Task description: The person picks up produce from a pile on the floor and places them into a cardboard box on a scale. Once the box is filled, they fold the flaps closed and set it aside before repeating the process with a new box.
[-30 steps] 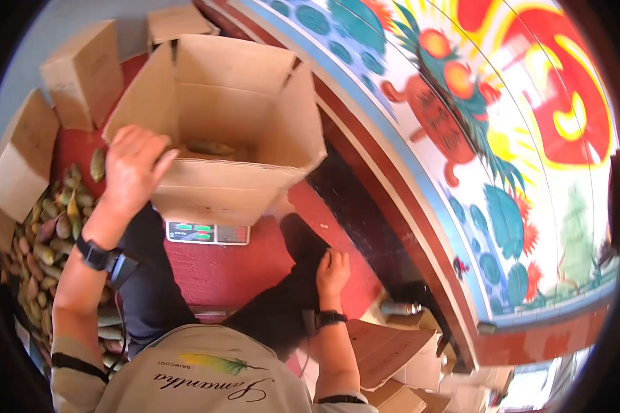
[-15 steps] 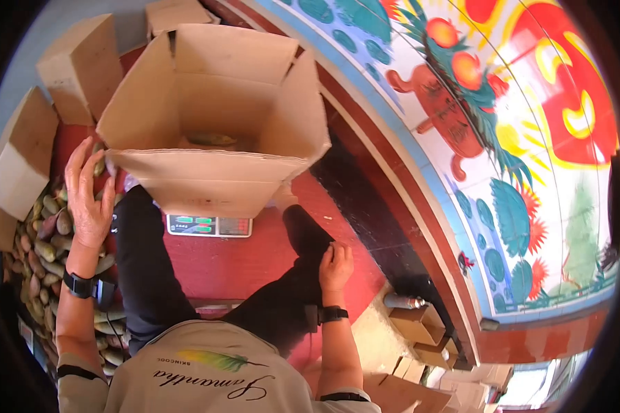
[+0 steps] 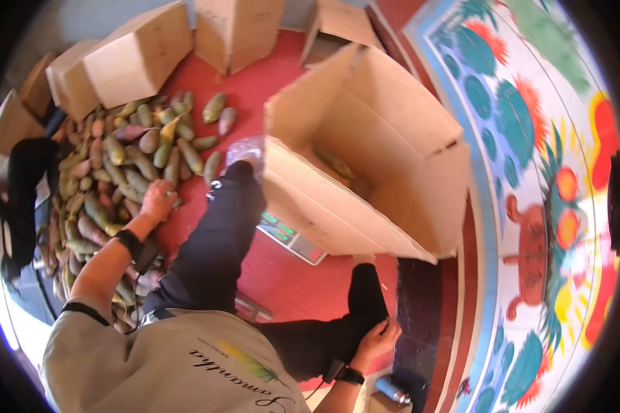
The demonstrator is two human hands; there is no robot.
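My left hand (image 3: 160, 201) is at the right edge of a heap of elongated green, brown and purplish tubers (image 3: 117, 180). Its fingers curl around one tuber (image 3: 178, 203), mostly hidden under them. My right hand (image 3: 381, 339) rests at my bent knee, fingers closed against the black trouser leg (image 3: 362, 292); whether they pinch cloth is hidden. In front of me a large open cardboard box (image 3: 324, 206) stands over a scale (image 3: 291, 238) with lit green displays. A few tubers (image 3: 334, 162) lie at the bottom of the box.
Several cardboard boxes (image 3: 134, 58) line the wall behind the heap. Clear plastic (image 3: 246, 147) lies by my left foot. A blue bottle (image 3: 393, 389) is at the lower right. A painted tile wall (image 3: 523, 206) runs along the right. Red covering (image 3: 310, 289) spreads underneath.
My view has turned left. My left hand, spread open beside the box before, has come down to the heap and closed on a tuber. My right hand stays at the knee.
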